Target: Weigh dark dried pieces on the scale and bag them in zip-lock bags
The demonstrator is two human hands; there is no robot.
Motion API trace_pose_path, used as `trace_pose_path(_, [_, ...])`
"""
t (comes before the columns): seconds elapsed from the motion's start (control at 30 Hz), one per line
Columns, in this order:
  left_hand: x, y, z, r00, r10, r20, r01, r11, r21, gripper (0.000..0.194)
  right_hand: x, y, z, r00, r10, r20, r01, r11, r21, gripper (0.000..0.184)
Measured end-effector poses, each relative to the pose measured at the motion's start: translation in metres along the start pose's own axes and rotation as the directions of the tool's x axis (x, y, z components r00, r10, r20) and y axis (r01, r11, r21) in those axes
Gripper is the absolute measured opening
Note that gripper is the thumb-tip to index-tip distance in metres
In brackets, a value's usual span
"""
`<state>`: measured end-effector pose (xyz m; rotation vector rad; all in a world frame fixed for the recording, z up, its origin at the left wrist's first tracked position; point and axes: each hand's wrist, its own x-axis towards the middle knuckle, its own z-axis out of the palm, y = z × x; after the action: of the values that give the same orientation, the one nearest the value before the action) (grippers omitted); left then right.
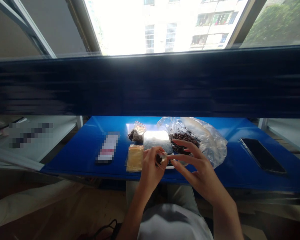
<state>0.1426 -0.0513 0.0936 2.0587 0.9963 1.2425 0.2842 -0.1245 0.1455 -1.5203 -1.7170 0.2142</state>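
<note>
While the left hand clamps its fingers on a small clear bag, dark bits inside, by the scale's near edge, the right hand spreads its fingers; whether they touch I can't tell, the bag's base being hidden.

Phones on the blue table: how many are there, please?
2. A phone with a pixelated screen lies left of the yellowish bags; a dark phone lies right of the large clear bag. The dark blue panel may hide others behind it.
</note>
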Motion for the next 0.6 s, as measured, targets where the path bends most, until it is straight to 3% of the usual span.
trace_pose_path(0.17, [-0.003,0.003,0.0,0.996,0.086,0.037,-0.09,0.988,0.122,0.018,0.001,-0.01,0.017,0.993,0.028,0.112,-0.023,0.999,-0.045,0.029])
trace_pose_path(0.4, [-0.003,0.007,-0.006,0.967,0.231,0.102,-0.243,0.963,0.117,0.02,0.002,-0.016,0.018,0.971,0.015,0.239,-0.013,1.0,-0.012,0.035])
trace_pose_path(0.6, [-0.003,0.007,-0.006,0.959,0.256,0.121,-0.268,0.958,0.104,0.025,0.002,-0.015,0.021,0.958,0.037,0.283,-0.043,0.999,0.015,0.039])
